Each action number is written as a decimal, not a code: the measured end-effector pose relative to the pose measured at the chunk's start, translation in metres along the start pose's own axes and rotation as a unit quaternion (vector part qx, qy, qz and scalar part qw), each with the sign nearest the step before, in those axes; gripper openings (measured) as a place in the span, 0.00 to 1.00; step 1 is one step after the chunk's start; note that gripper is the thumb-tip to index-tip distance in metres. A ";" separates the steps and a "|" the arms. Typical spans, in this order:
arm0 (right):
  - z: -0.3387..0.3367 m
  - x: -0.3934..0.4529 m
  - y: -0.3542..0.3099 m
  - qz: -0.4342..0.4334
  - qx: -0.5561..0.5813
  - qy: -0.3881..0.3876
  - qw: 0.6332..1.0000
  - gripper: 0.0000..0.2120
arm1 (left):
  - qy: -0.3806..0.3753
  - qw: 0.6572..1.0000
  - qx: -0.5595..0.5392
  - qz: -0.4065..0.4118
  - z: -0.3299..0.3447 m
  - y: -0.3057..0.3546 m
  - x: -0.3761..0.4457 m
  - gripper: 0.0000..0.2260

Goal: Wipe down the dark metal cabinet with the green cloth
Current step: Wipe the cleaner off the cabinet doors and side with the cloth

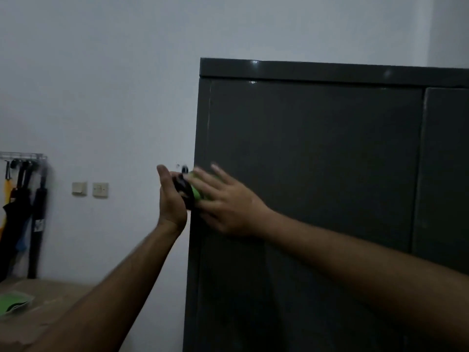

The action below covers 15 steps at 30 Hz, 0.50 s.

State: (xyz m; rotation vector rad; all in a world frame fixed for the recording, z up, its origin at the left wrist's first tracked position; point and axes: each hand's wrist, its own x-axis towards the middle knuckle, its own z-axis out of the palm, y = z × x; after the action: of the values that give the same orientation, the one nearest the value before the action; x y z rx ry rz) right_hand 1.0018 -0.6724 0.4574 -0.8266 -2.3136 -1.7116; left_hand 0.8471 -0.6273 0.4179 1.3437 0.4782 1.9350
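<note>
Head view, green cloth (196, 193) under rt fingers (203, 177)

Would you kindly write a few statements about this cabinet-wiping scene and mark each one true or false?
1. The green cloth sits between both hands at the cabinet left edge. True.
2. The right hand has its fingers spread. True.
3. The cabinet doors stand wide open. False: they are closed.
4. Umbrellas hang on the wall at the left. True.
5. The left hand rests on the cardboard surface. False: it is raised at the cabinet's edge.
</note>
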 end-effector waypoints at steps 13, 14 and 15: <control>-0.002 -0.038 0.005 0.230 0.027 0.111 0.966 0.25 | -0.059 0.986 -0.060 -0.145 -0.021 0.002 -0.031 0.38; 0.008 -0.035 -0.020 0.217 0.042 0.110 0.969 0.26 | -0.064 0.983 -0.072 -0.157 -0.025 0.004 -0.032 0.39; 0.018 -0.039 -0.048 0.182 0.059 0.100 0.976 0.26 | -0.069 0.980 -0.080 -0.167 -0.029 0.005 -0.033 0.39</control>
State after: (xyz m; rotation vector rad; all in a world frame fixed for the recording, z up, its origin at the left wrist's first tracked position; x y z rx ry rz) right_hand 1.0139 -0.6788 0.3949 -0.9388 -1.9640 -1.4163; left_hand 0.8252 -0.6517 0.3883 1.2003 0.4385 1.5603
